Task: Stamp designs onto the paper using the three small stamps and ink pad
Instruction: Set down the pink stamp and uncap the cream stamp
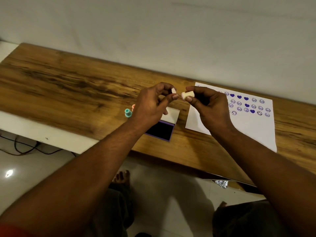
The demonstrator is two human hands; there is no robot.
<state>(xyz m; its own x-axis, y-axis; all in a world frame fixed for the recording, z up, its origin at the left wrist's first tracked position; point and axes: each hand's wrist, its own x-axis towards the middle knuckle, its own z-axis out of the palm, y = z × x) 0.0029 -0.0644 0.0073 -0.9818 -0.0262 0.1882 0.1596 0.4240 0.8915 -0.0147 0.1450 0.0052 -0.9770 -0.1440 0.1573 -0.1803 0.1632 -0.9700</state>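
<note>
Above the table, my right hand [207, 106] pinches a small pale yellow stamp [239, 94] lying sideways, its face end pointing left. My left hand [150, 106] holds a small white cap [173, 91] between thumb and forefinger, a short gap from the stamp. Below my hands the ink pad [161, 130] lies open, dark pad showing and its white lid [172, 115] tipped back. A teal stamp [127, 113] stands left of the pad, and a pink stamp [133, 106] peeks out behind my left hand. The white paper [253, 129] on the right carries several purple hearts and smiley prints.
The wooden table [68, 86] runs from the left to the right, its white front edge [42, 134] close to me. A pale wall [153, 31] stands behind it. Under the table are a glossy floor, dark cables [22, 147] at the left and my feet.
</note>
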